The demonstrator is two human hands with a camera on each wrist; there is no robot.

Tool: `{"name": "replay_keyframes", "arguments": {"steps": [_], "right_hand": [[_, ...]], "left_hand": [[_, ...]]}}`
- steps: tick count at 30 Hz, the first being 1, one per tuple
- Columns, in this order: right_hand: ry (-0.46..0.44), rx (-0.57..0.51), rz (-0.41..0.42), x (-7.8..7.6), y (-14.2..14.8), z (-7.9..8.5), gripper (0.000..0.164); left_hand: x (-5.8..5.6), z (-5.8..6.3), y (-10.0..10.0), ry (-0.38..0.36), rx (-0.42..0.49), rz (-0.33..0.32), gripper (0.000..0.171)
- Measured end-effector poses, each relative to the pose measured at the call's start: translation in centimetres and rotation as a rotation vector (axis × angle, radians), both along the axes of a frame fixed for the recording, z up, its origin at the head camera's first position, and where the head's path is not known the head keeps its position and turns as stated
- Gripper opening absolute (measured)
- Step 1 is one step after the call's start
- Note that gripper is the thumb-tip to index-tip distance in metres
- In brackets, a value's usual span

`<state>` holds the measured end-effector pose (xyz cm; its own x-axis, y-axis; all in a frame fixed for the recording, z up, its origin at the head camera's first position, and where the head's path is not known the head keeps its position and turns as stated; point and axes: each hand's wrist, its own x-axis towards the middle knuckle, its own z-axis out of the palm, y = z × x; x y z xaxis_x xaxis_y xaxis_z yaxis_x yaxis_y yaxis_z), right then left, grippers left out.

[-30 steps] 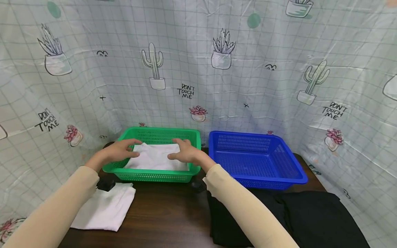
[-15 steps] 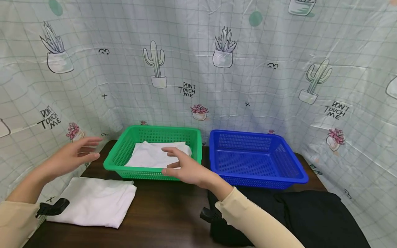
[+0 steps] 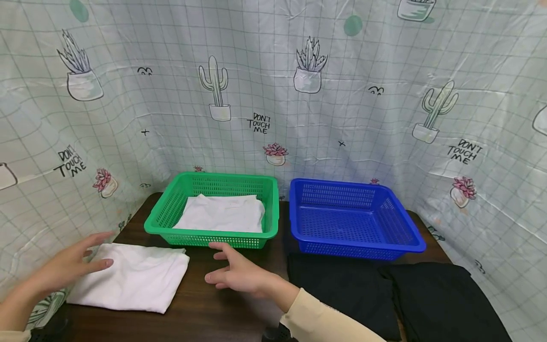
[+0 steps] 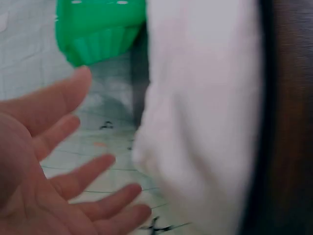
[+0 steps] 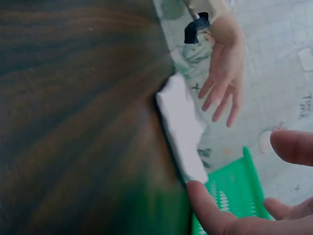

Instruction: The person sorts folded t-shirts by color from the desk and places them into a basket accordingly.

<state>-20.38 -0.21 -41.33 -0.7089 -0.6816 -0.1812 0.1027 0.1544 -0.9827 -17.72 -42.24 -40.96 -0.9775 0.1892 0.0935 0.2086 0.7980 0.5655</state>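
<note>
Left hand (image 3: 64,268) and right hand (image 3: 241,271) both hold nothing: the left, its fingers loosely spread, hangs just above the outer edge of a folded white cloth (image 3: 132,280), while the right hovers over the surface (image 3: 222,318) with thumb and fingers well apart. Dark brown and wood-grained, the surface picks up a green sheen in the right wrist view; its near edge falls out of frame. To the right, one black cloth (image 3: 337,285) lies partly behind the right sleeve (image 3: 329,323), and another black cloth (image 3: 444,294) is cut off at the bottom; their folds are hard to make out. Farther back stand a green basket (image 3: 205,239), its front wall hiding the lower part of a second white cloth (image 3: 224,213) inside, and a blue basket (image 3: 354,249). Behind, a pale gridded curtain (image 3: 256,90) printed with potted plants wraps around the surface. Motion blurs the left wrist view.
</note>
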Motion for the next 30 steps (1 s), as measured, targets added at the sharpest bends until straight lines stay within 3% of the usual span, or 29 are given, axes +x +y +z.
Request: {"name": "replay_keyframes", "arguments": {"steps": [6,15,24,30], "right_hand": [[-0.125,-0.050,-0.058,0.5,-1.7,-1.6,0.075],[-0.246,-0.103,-0.140,0.7,-3.6,-3.4,0.073],[-0.282,-0.187,-0.182,0.3,-4.4,-4.2,0.077],[-0.270,-0.214,-0.216,0.1,-4.9,-4.7,0.072]], "left_hand": [[0.4,-1.5,-0.5,-0.060,0.004,0.022,0.073],[0.1,-2.1,-0.5,-0.188,-0.015,0.047,0.080],[0.0,-2.9,0.2,-0.410,0.281,0.002,0.085],[0.1,-3.7,0.8,-0.465,0.419,-0.036,0.075]]}}
